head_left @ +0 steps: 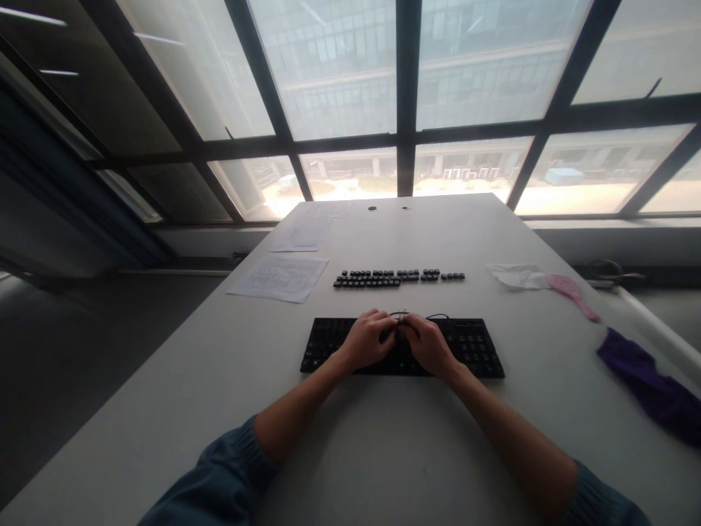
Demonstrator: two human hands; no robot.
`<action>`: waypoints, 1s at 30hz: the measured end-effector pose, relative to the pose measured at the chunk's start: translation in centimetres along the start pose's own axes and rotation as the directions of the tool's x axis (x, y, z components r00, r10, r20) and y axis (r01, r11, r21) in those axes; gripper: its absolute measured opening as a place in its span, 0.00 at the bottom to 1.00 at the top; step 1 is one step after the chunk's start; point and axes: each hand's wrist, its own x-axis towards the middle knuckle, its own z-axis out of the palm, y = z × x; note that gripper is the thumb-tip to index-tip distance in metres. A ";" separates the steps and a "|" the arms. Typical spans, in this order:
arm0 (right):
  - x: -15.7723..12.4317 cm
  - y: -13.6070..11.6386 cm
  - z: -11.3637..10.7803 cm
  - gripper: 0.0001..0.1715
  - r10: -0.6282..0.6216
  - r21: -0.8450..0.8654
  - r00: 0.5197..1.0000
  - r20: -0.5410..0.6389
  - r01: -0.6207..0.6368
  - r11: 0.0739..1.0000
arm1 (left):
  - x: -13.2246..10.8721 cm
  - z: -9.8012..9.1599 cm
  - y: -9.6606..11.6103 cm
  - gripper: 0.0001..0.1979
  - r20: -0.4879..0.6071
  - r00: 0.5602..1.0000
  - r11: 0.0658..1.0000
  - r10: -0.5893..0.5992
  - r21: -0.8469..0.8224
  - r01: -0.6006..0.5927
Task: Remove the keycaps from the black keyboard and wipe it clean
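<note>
Centrally, the left hand (371,340) and right hand (430,345) are leaning close together over a black keyboard (403,364) lying on the white surface (377,453). Both hands' fingers are curling inward; whether they're gripping anything isn't showing. Loose keycaps (366,283) are sitting in rows on the far side.

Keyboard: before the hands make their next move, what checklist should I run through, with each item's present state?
1. Keyboard flat on the table: ok.
2. Left hand and right hand both at the keyboard: ok, close together over its middle.
3. What the hands hold, if anything: cannot tell, their backs hide it.
4. Middle keys fully visible: not ok, the hands cover many.
5. Keycaps apart from the hands: ok, grouped in rows beyond the keyboard.
6. Papers off the keyboard: ok, farther away, leftward.
</note>
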 end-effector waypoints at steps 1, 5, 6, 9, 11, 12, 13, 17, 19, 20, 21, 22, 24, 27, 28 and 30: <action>0.0 0.0 0.0 0.09 0.014 0.005 1.000 -0.023 -0.014 1.000 | 0.0 -0.1 0.1 0.07 0.032 0.999 1.000 0.010 -0.001 -0.010; -0.1 0.4 -0.1 0.09 0.062 0.045 0.996 -0.064 -0.059 0.997 | 0.2 0.3 0.0 0.07 0.084 0.996 1.000 0.011 -0.005 -0.010; -0.1 0.5 -0.1 0.09 0.069 0.053 0.995 -0.069 -0.065 0.996 | 0.3 0.4 -0.1 0.06 0.088 0.996 1.000 0.003 -0.004 -0.003; -0.1 0.6 -0.2 0.09 0.087 0.052 0.993 -0.084 -0.083 0.995 | 0.7 0.9 -0.4 0.05 0.108 0.994 1.000 -0.006 -0.009 0.007; -0.2 0.6 -0.3 0.09 0.096 0.051 0.991 -0.097 -0.092 0.995 | 0.8 1.2 -0.5 0.05 0.112 0.994 1.000 -0.008 -0.016 0.010; -0.2 0.6 -0.3 0.09 0.099 0.052 0.990 -0.101 -0.094 0.994 | 0.8 1.3 -0.5 0.05 0.106 0.994 1.000 -0.012 -0.016 0.014; -0.2 0.6 -0.3 0.09 0.101 0.055 0.989 -0.105 -0.096 0.994 | 0.7 1.3 -0.5 0.05 0.098 0.995 1.000 -0.017 -0.015 0.019; -0.1 0.6 -0.4 0.10 0.131 0.096 0.982 -0.133 -0.119 0.988 | 0.4 1.5 -0.3 0.05 0.069 0.997 1.000 -0.029 -0.004 0.030; -0.1 0.8 -0.5 0.10 0.185 0.174 0.968 -0.171 -0.155 0.973 | 0.3 1.5 -0.1 0.06 0.047 0.998 0.999 -0.044 -0.009 0.044; 0.0 0.9 -0.5 0.11 0.212 0.219 0.960 -0.185 -0.170 0.961 | 0.2 1.6 0.0 0.06 0.033 0.998 0.999 -0.049 -0.013 0.050; 0.0 1.0 -0.5 0.11 0.234 0.260 0.953 -0.193 -0.180 0.949 | 0.2 1.6 0.1 0.06 0.018 0.999 0.999 -0.051 -0.016 0.051; 0.0 1.1 -0.4 0.11 0.245 0.291 0.950 -0.193 -0.183 0.939 | 0.1 1.6 0.1 0.06 0.004 0.999 0.999 -0.047 -0.021 0.047; 0.0 1.2 -0.3 0.11 0.242 0.312 0.952 -0.189 -0.175 0.934 | 0.1 1.6 0.1 0.07 -0.011 1.000 0.999 -0.027 -0.042 0.027; 0.1 0.9 -0.2 0.11 0.223 0.283 0.955 -0.195 -0.163 0.945 | 0.0 1.5 0.1 0.10 -0.023 0.999 0.994 -0.023 -0.103 0.021; 0.1 0.8 -0.2 0.11 0.217 0.267 0.957 -0.195 -0.161 0.950 | -0.1 1.5 0.1 0.13 -0.031 0.999 0.991 -0.037 -0.126 0.033; 0.1 0.4 -0.3 0.12 0.202 0.232 0.959 -0.196 -0.155 0.960 | -0.1 1.4 0.0 0.16 -0.042 0.997 0.985 -0.068 -0.161 0.061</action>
